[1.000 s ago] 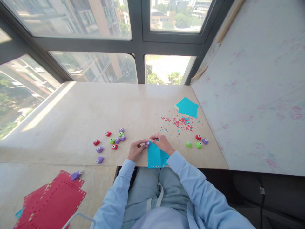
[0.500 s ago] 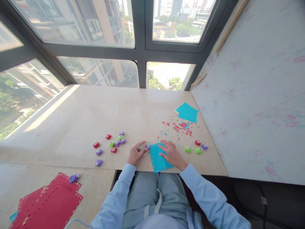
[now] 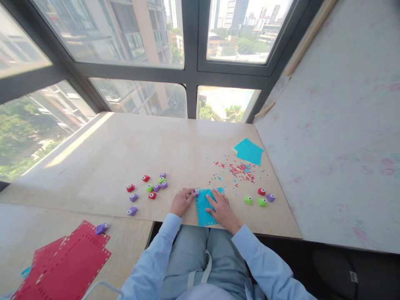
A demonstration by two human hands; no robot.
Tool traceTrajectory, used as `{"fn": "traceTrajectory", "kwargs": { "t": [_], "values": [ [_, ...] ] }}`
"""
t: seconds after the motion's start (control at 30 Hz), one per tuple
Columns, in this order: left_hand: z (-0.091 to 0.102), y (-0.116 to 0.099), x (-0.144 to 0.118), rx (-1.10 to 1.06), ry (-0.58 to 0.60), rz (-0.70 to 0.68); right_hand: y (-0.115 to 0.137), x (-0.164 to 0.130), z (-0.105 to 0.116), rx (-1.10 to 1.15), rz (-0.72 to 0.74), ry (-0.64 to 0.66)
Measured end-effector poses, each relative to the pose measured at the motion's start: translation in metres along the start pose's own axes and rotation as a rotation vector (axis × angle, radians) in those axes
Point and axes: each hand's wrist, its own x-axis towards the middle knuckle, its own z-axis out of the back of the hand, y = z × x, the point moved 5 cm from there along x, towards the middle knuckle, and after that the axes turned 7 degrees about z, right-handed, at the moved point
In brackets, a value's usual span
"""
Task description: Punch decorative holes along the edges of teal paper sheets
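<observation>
A blue sheet of paper lies at the table's front edge, with small holes along its borders. My left hand pinches a small purple paper punch with a white eye at the sheet's upper left corner. Whether the punch's jaws are pressed together is too small to tell. On the sheet's right half my right hand rests flat, fingers spread, covering part of it. Red and blue punched dots are scattered beyond the sheet.
Several red, green and purple punches sit left of my hands; another group stands to the right. More blue sheets lie near the wall. Punched red sheets with a purple punch on them occupy the lower left surface.
The blue sheet has turned to sit straighter, and its upper right edge now shows. My left fingers have closed in around the purple punch. The right hand has shifted slightly down on the sheet.
</observation>
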Motion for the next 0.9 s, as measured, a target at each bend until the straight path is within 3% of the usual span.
{"fn": "traceTrajectory", "kwargs": {
  "t": [0.4, 0.63, 0.9],
  "values": [
    [0.010, -0.001, 0.007, -0.090, 0.000, 0.079, 0.005, 0.003, 0.014, 0.002, 0.054, -0.038],
    [-0.002, -0.011, 0.016, -0.061, 0.103, 0.044, 0.009, 0.019, 0.004, 0.072, 0.106, -0.001],
    [-0.001, -0.010, 0.020, -0.241, 0.259, 0.208, 0.005, 0.018, -0.004, 0.121, 0.110, -0.034]
  ]
}}
